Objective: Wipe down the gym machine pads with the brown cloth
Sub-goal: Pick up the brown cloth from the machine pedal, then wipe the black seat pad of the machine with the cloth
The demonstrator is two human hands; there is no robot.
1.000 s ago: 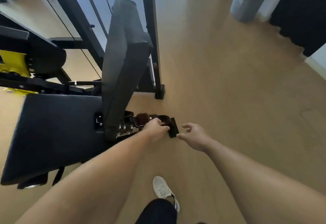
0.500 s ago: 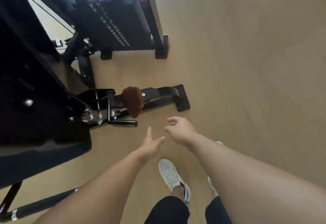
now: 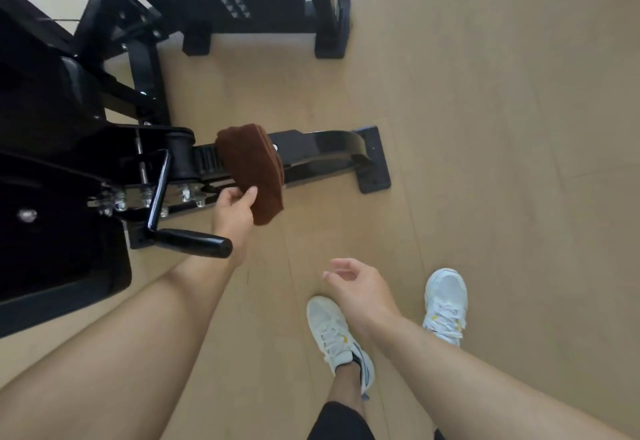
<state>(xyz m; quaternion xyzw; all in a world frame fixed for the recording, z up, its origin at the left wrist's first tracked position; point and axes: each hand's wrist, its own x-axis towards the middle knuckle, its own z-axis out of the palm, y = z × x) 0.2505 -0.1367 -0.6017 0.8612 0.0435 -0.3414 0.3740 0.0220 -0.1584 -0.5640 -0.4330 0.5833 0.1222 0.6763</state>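
Left hand grip pinches brown cloth.

One brown cloth, two hands, two white shoes, one black crank handle.

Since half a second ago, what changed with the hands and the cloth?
The left hand reached forward to the cloth and now pinches its lower edge; before it hovered short of it, fingers spread. The right hand drew back toward the body, open and holding nothing. The cloth is still draped over the frame bar, and the crank handle has not been touched.
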